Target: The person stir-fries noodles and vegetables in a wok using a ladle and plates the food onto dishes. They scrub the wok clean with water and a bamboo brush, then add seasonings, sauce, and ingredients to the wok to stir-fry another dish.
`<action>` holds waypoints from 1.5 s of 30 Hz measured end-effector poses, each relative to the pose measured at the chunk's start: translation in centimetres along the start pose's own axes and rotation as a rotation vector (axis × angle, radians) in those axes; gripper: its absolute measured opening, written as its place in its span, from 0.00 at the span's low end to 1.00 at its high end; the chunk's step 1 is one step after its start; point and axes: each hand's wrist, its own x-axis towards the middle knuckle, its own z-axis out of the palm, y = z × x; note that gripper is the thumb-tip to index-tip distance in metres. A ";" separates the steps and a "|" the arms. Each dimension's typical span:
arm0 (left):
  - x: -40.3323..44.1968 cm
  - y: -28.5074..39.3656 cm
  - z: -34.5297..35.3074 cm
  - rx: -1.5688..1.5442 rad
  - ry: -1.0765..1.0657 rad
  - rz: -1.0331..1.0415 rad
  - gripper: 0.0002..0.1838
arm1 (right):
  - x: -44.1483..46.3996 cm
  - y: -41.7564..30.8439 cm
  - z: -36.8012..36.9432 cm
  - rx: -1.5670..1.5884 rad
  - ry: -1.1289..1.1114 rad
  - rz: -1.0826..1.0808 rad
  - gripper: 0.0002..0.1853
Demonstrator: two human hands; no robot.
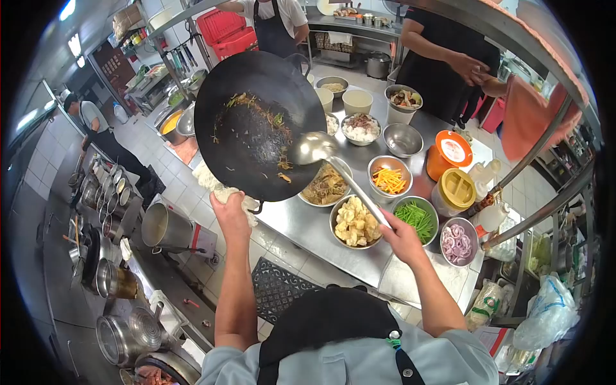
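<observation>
My left hand (pixel 230 217) is closed on the rim of a large black wok (pixel 253 151), with a white cloth (pixel 221 190) under the fingers. The wok is tilted up towards me, and scraps of noodle and vegetable cling to its inside. In my right hand (pixel 403 235) is the handle of a metal ladle (pixel 358 191). The ladle's round bowl overlaps the wok's right edge; whether they touch I cannot tell. Below the ladle stands a metal bowl of cooked brownish food (pixel 324 186), partly hidden. Nearest my right hand are bowls of cauliflower (pixel 357 222) and sliced green vegetable (pixel 414 219).
The steel table (pixel 289 226) also bears carrot strips (pixel 389 179), sliced onion (pixel 458 242), a yellow-lidded tub (pixel 454 190) and an orange container (pixel 447 156). Two people stand beyond it. Pots and a stove line the left, where another person works. A metal rail (pixel 534 204) crosses the right.
</observation>
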 end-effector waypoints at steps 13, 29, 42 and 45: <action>2.3 0.4 0.5 -0.034 0.040 0.056 0.22 | -4.4 0.3 -2.6 -0.231 0.058 0.038 0.25; 1.1 5.9 -4.7 0.004 0.121 0.029 0.15 | -6.2 -1.5 1.2 0.462 -0.100 0.367 0.25; 0.3 5.3 -4.1 -0.032 0.107 0.032 0.16 | -6.4 -2.0 2.4 0.330 -0.050 0.161 0.25; -0.3 5.9 -4.4 -0.036 0.074 -0.002 0.16 | -3.2 -3.7 1.9 0.024 0.044 -0.127 0.25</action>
